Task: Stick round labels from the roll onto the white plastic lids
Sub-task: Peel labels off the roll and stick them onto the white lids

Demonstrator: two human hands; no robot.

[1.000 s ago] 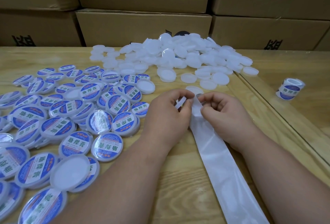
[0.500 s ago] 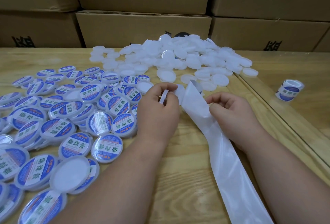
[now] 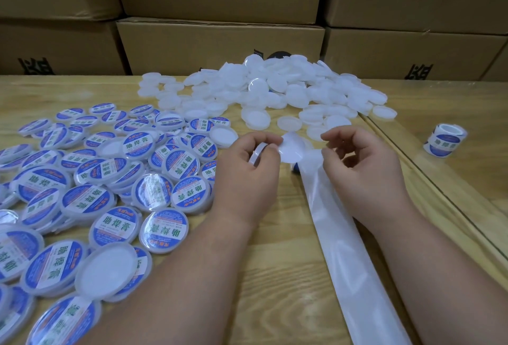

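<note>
Head view: peeling stage under way, judging by the hands. Gripping a white lid (image 3: pixel 257 153) on edge in the left hand (image 3: pixel 247 177), just left of the far end of the backing strip (image 3: pixel 343 234), with fingers curled round its rim. Pinching too, it seems, the edge of a round label (image 3: pixel 292 149) with those same fingertips, right at the strip's far end, pale back turned to the camera; not showing whether quite free of the strip. Curling the right hand (image 3: pixel 362 171) just right of that end, thumb and forefinger apparently pinching the strip to steady it. Leaving a heap of bare lids (image 3: pixel 288 88) waiting well beyond the strip, finished lids (image 3: pixel 110 179) with blue labels spread to its left, and a label roll (image 3: pixel 444 141) standing well to its right. Calling next, probably, for freeing the label fully, turning its sticky face to the lid's flat top, centring it, and pressing it down smoothly without creases.
</note>
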